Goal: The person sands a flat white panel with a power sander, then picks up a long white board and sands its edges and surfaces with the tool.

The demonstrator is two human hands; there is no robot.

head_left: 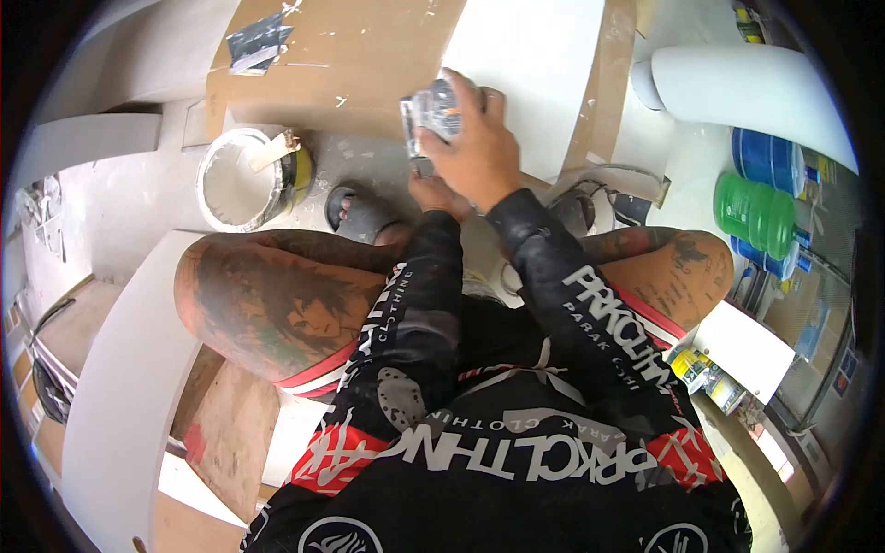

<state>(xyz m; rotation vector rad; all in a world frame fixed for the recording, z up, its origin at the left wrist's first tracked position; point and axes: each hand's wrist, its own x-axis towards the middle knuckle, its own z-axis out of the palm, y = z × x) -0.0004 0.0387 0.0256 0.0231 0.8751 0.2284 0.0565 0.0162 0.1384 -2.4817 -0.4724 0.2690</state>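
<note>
My right hand [479, 147] is wrapped over a dusty grey, boxy tool that looks like a palm sander [430, 112], its squarish flat side turned left. Just below it, my left hand [439, 195] has its fingers curled in near the tool's lower end. What those fingers pinch is hidden. Both hands are above the floor between my feet, in front of a brown board [359, 88] and a white panel [525, 83]. A dark crumpled scrap [260, 44] lies on the brown board.
A bucket [207, 189] with white, paint-like contents and a flat stick [276, 150] stands left of my feet. Curved white panels [120, 387] lie at left. Blue and green water bottles [751, 207] are at right, below a white cylinder [747, 83]. Several cans [705, 378] sit by my right leg.
</note>
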